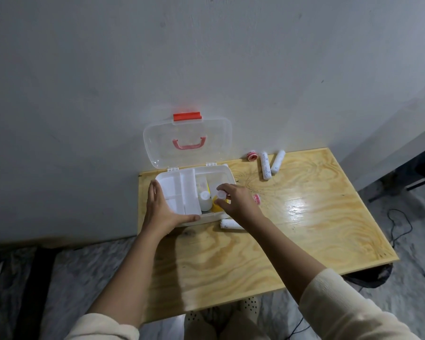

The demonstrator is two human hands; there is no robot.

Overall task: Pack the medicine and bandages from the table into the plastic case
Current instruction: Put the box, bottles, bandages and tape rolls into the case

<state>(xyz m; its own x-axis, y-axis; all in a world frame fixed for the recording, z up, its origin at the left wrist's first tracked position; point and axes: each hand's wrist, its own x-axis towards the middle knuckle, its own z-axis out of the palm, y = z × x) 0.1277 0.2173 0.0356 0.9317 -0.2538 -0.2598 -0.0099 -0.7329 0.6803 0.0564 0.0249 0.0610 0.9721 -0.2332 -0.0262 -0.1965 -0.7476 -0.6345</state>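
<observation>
The white plastic case (225, 171) stands open at the table's back left, its clear lid (187, 141) leaning on the wall. A divided white tray (182, 190) fills its left half. In the right half stand a white bottle (205, 201) and something yellow (216, 207). My left hand (161, 209) grips the case's front left corner. My right hand (236, 201) holds a small white-capped bottle (221, 194) over the case's right half. One bandage roll (231, 225) lies beside the case under my right wrist. Two more bandage rolls (265, 165) (277, 161) lie at the back right.
A red-and-white tape roll (251, 155) sits near the wall, another tape roll (256, 199) just right of my right hand. The wooden table (317, 217) ends at the wall behind. A grey floor and cables lie to the right.
</observation>
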